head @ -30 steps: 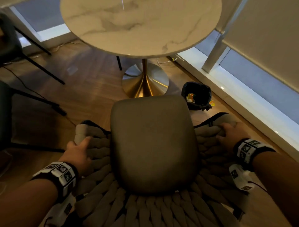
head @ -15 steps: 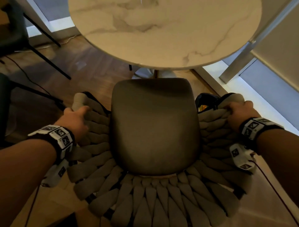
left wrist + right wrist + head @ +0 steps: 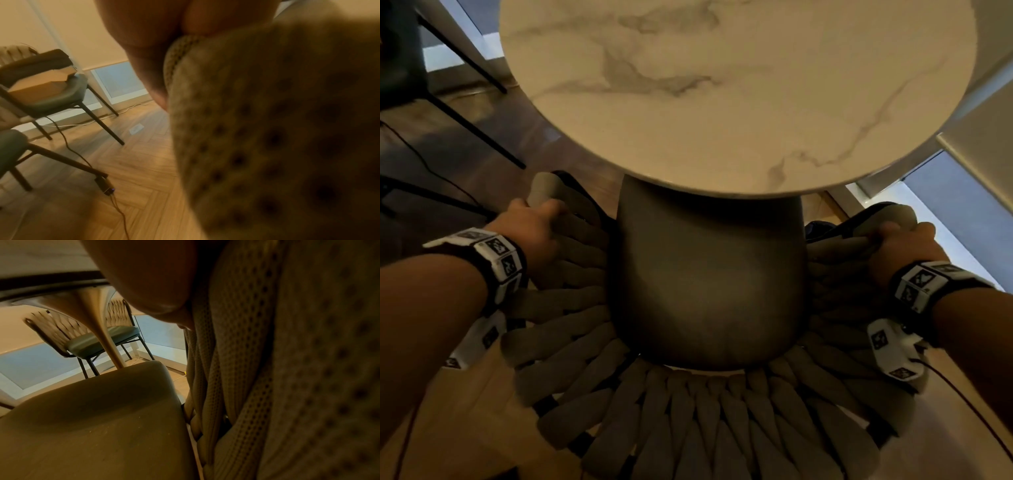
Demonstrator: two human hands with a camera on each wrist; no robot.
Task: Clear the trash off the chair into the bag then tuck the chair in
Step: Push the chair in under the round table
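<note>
The chair (image 3: 709, 281) has a smooth grey seat and a backrest of thick woven cords (image 3: 688, 421). Its seat front lies under the round marble table (image 3: 722, 96). No trash shows on the seat (image 3: 92, 418). My left hand (image 3: 534, 226) grips the left end of the woven backrest (image 3: 267, 129). My right hand (image 3: 904, 243) grips the right end of the backrest (image 3: 287, 369). The black bag (image 3: 818, 228) shows only as a dark sliver between seat and right armrest.
Dark chairs (image 3: 51, 91) with black legs stand to the left, one holding a cardboard box (image 3: 39, 87), with a cable (image 3: 115, 204) across the wood floor. Another woven chair (image 3: 98, 340) stands beyond the gold table pedestal (image 3: 107, 340). A window sill (image 3: 962, 219) runs along the right.
Both hands have pushed the chair forward, so its seat front has slid under the table top. The pedestal base and most of the bag have gone out of the head view.
</note>
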